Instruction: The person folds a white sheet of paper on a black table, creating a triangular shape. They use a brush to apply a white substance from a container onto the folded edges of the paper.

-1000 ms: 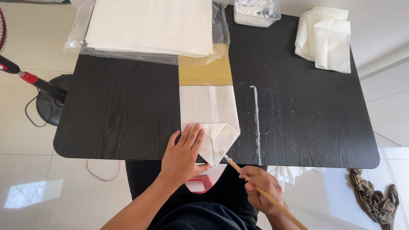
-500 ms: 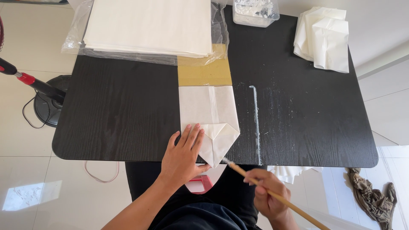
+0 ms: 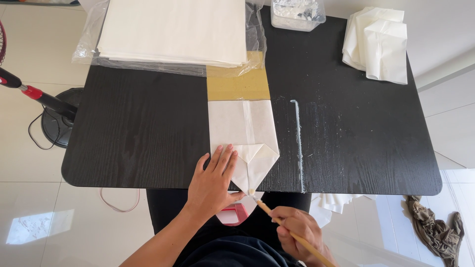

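A white paper piece (image 3: pixel 245 129) with its near end folded to a point lies on the black table (image 3: pixel 138 128), over a tan cardboard strip (image 3: pixel 237 85). My left hand (image 3: pixel 213 182) presses flat on the folded paper's left side at the table's near edge. My right hand (image 3: pixel 297 233) grips a thin wooden stick (image 3: pixel 282 226) below the table edge. The stick's tip touches the paper's pointed end (image 3: pixel 252 192). A red and white object (image 3: pixel 233 215) shows under my left hand, mostly hidden.
A stack of white sheets in clear plastic (image 3: pixel 170 32) lies at the far left. A clear tub of white paste (image 3: pixel 297 12) stands at the back. Folded paper pieces (image 3: pixel 378 42) sit far right. A white smear line (image 3: pixel 298 141) runs down the table. A fan base (image 3: pixel 59 123) stands left.
My right hand with the stick dipped down and right, then came back, so the tip again touches the paper's point. My left hand stays pressed on the paper.
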